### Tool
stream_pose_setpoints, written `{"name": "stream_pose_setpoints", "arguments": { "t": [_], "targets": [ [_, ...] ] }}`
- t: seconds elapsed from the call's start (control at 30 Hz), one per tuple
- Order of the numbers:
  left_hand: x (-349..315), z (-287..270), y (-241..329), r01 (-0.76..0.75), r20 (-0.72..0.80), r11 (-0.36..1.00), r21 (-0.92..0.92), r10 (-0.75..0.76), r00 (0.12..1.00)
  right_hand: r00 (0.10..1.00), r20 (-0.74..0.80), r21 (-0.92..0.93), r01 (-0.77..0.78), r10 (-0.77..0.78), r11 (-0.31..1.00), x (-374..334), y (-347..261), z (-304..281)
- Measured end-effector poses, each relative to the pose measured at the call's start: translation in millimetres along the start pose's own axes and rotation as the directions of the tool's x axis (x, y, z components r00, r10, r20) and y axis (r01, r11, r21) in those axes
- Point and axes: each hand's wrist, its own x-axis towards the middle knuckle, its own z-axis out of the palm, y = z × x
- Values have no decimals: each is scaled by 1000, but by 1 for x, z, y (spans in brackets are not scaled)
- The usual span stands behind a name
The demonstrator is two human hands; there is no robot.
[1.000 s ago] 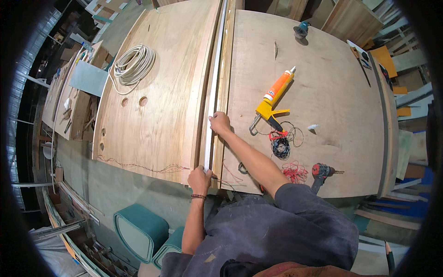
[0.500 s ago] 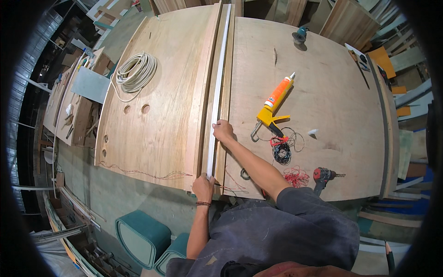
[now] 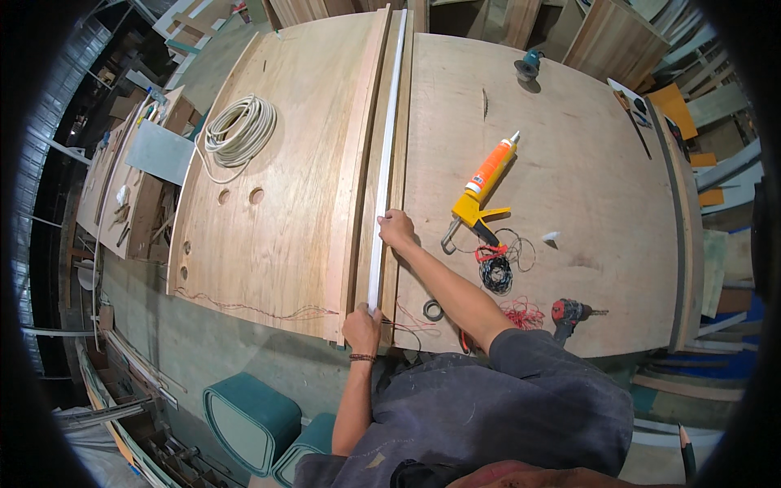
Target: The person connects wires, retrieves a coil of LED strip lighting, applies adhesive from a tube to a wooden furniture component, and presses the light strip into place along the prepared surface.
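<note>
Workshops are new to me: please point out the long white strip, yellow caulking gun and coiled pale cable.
Long white strip (image 3: 386, 159): head view, on its middle stretch.
Yellow caulking gun (image 3: 469, 205): head view, on its yellow frame.
Coiled pale cable (image 3: 255, 136): head view, on its right loops.

1. From my remote seat, I have the strip (image 3: 389, 146) running lengthwise between the wooden panel (image 3: 301, 163) on the left and the plywood board (image 3: 602, 187) on the right.
2. I see the left hand (image 3: 363, 327) at its near end, the right hand (image 3: 397, 229) farther along.
3. On the panel, the cable coil (image 3: 260, 133) lies beyond the holes (image 3: 256, 195).
4. On the board, the caulking gun (image 3: 480, 189) lies beyond the wire bundle (image 3: 495, 276); the drill (image 3: 571, 312) lies nearer me, farther right.
5. Left of the panel stands a workbench (image 3: 140, 213); nearer me, stools (image 3: 250, 419) sit on the floor.
</note>
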Motion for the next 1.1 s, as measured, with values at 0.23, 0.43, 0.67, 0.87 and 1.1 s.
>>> {"name": "stream_pose_setpoints", "arguments": {
  "t": [0.23,0.43,0.67,0.87,1.1],
  "targets": [
    [-1,1,1,-2,-20,1000,0,2,1000,1000,19,52,-7,6,999,3,5,0],
    [-2,6,0,-35,-47,999,-4,34,998,1000,14,70,-9,8,997,4,10,2],
    [-1,2,8,-52,-55,998,-25,51,997,1000,-11,29,2,-1,1000,7,7,-4],
    [2,3,8,-53,-68,999,-4,52,996,1000,4,50,13,-13,999,9,7,-8],
    [3,0,14,-85,-84,996,-7,84,993,1000,5,66,28,-28,997,16,12,-12]
  ]
}}
